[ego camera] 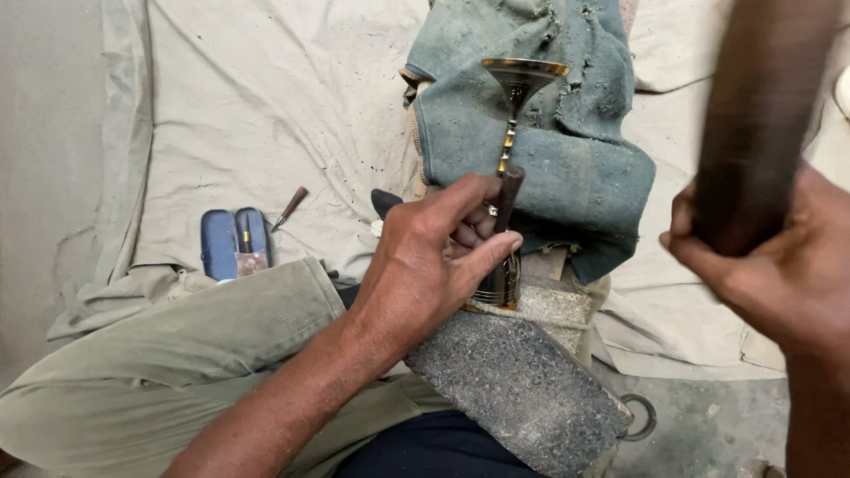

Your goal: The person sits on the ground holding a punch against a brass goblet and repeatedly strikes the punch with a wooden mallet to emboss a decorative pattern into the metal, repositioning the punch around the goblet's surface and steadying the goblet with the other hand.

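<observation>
Nearest us, our right hand (779, 265) grips a dark mallet (753, 115), raised. Our left hand (434, 257) pinches a punch (506, 199) onto the brass goblet (513, 133), which lies across the stone block (522, 389) and the padding green cloth (567, 168) for steadiness.

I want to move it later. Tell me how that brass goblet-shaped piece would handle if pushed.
The brass piece looks stiff and probably heavy. Its round stem may roll, though the blue cloth should check it. The left hand steadies its base.

The dark club (753, 124) is motion-blurred and cut off at the top edge — its head unseen.
</observation>
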`<state>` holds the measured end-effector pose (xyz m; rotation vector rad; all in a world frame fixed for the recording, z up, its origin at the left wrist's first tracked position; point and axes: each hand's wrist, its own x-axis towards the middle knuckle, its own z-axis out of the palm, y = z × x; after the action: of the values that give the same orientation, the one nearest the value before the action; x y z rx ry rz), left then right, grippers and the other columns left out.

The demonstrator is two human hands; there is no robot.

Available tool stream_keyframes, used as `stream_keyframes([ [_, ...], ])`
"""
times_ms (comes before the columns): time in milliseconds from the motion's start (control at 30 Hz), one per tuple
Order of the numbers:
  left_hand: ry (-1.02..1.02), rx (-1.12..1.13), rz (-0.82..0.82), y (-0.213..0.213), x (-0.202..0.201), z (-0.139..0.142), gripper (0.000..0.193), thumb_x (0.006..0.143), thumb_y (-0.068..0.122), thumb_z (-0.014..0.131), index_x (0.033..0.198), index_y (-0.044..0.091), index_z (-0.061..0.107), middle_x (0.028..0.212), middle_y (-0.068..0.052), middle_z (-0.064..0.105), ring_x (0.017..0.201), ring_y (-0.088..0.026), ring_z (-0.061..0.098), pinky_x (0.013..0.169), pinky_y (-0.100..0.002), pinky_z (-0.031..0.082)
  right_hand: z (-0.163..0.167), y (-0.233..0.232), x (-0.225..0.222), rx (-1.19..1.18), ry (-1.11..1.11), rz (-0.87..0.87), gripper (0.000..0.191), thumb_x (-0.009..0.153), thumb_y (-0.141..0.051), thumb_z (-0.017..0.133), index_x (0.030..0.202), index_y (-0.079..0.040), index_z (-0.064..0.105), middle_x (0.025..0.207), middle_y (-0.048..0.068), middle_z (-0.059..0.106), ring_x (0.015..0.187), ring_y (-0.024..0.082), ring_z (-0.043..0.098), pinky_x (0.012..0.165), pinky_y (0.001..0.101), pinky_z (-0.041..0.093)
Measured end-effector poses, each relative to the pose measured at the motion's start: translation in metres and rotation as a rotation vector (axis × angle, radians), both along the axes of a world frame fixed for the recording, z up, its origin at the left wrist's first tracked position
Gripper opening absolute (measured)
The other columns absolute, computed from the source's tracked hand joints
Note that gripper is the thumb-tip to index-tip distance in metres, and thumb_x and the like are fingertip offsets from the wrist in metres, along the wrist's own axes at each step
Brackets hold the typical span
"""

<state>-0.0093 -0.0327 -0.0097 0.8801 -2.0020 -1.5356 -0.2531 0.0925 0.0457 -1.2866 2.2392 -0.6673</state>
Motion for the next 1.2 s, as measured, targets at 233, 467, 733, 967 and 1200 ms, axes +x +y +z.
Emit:
stream_keyframes([
  [233, -0.005, -0.286, 0.010, 0.009, -0.002, 0.007, 0.044, 0.091, 0.012, 0.082, 0.129, 0.004, 0.063, 0.094, -0.014, 0.071, 0.082, -0.024, 0.071, 0.067, -0.037, 0.059, 0.008, -0.033, -0.005, 0.288, 0.468, 0.211, 0.034, 0.094, -0.002, 0.071, 0.127, -0.004, 0.067, 0.081, 0.015, 0.072, 0.065, 0.018, 0.070, 0.063, 0.0338, 0.060],
  [467, -0.028, -0.271, -0.060, 0.003, -0.004, 0.011, 0.040, 0.091, 0.013, 0.079, 0.128, 0.005, 0.063, 0.094, -0.013, 0.070, 0.082, -0.028, 0.072, 0.069, -0.043, 0.058, 0.010, -0.042, 0.008, -0.154, -0.104, 0.152, 0.036, 0.084, 0.001, 0.071, 0.119, -0.002, 0.061, 0.088, 0.005, 0.067, 0.085, 0.011, 0.069, 0.078, 0.0283, 0.059],
  [733, -0.046, -0.301, -0.148, 0.000, -0.005, 0.011, 0.039, 0.091, 0.014, 0.079, 0.127, 0.007, 0.064, 0.093, -0.014, 0.070, 0.078, -0.030, 0.071, 0.067, -0.045, 0.058, 0.007, -0.033, 0.007, 0.309, 0.222, 0.221, 0.034, 0.087, 0.000, 0.076, 0.119, -0.010, 0.069, 0.079, 0.007, 0.068, 0.069, 0.017, 0.068, 0.065, 0.0325, 0.060],
  [967, -0.084, -0.321, -0.263, -0.002, -0.007, 0.004, 0.039, 0.088, 0.018, 0.078, 0.125, 0.011, 0.067, 0.090, -0.011, 0.073, 0.071, -0.021, 0.072, 0.058, -0.035, 0.061, -0.012, 0.019, -0.008, 0.288, 0.254, 0.169, 0.028, 0.085, -0.004, 0.082, 0.110, -0.003, 0.069, 0.079, 0.007, 0.072, 0.072, 0.017, 0.068, 0.064, 0.0319, 0.059],
  [1200, -0.032, -0.377, -0.438, -0.013, -0.011, -0.003, 0.040, 0.085, 0.022, 0.079, 0.124, 0.017, 0.070, 0.087, -0.009, 0.072, 0.070, -0.021, 0.071, 0.056, -0.037, 0.060, -0.045, 0.083, 0.007, -0.045, 0.072, -0.077, 0.018, 0.091, 0.002, 0.082, 0.101, -0.002, 0.067, 0.089, 0.005, 0.071, 0.085, 0.012, 0.069, 0.080, 0.0269, 0.057],
])
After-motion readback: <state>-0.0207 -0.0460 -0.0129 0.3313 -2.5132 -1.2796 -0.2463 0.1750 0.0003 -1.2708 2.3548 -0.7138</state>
